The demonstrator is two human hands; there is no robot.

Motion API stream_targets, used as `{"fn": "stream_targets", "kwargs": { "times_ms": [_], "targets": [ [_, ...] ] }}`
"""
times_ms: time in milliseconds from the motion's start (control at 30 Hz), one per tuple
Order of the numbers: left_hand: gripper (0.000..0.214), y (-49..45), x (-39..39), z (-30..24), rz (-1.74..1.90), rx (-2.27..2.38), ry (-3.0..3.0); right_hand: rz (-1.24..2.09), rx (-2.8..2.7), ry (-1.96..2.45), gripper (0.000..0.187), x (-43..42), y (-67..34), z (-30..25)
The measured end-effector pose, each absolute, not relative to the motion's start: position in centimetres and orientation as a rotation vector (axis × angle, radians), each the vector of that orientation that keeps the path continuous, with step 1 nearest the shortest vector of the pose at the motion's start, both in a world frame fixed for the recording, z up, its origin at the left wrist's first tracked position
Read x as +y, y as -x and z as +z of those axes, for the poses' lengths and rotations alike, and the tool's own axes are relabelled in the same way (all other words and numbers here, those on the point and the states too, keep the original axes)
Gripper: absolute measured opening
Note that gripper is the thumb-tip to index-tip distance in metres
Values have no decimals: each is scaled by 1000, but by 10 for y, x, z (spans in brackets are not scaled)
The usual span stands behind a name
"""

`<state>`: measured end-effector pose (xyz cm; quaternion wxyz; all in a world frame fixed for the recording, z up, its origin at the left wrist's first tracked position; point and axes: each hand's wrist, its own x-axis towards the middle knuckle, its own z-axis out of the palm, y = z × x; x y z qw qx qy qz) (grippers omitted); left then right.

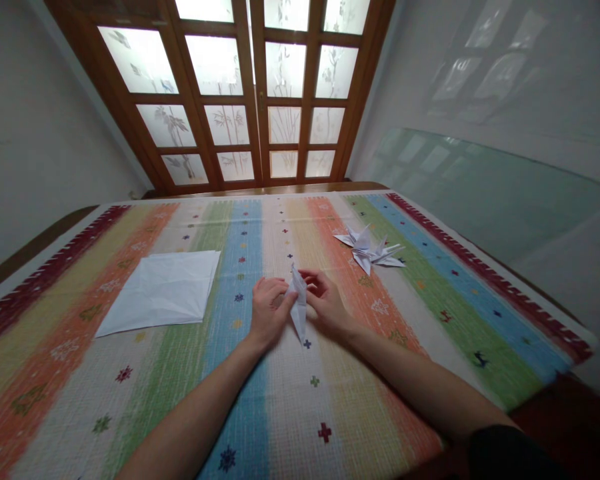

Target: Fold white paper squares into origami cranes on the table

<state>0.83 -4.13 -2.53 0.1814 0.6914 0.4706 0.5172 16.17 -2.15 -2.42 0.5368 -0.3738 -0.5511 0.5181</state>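
Both my hands meet at the middle of the table on a narrow, pointed piece of folded white paper (299,303) that stands on edge. My left hand (269,311) pinches its left side with curled fingers. My right hand (327,305) grips its right side, fingers bent round the upper part. The paper's lower tip touches the striped tablecloth (260,413).
A stack of flat white paper sheets (163,290) lies to the left. Finished folded paper cranes (371,250) sit at the right rear. A wooden door with frosted panes (245,93) stands behind the table; a white wall runs along the right.
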Motion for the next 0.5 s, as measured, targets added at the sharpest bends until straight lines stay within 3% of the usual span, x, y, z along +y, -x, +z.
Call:
{"fn": "stream_targets", "kwargs": {
  "times_ms": [233, 500],
  "targets": [
    [21, -10, -45, -23, 1349, 1202, -2143, 1365, -1360, 777, 46, -19, -169, -14],
    [29, -11, -46, -23, 1323, 1177, -1976, 1389, -1322, 732, 20, -15, -177, -14]
  ]
}}
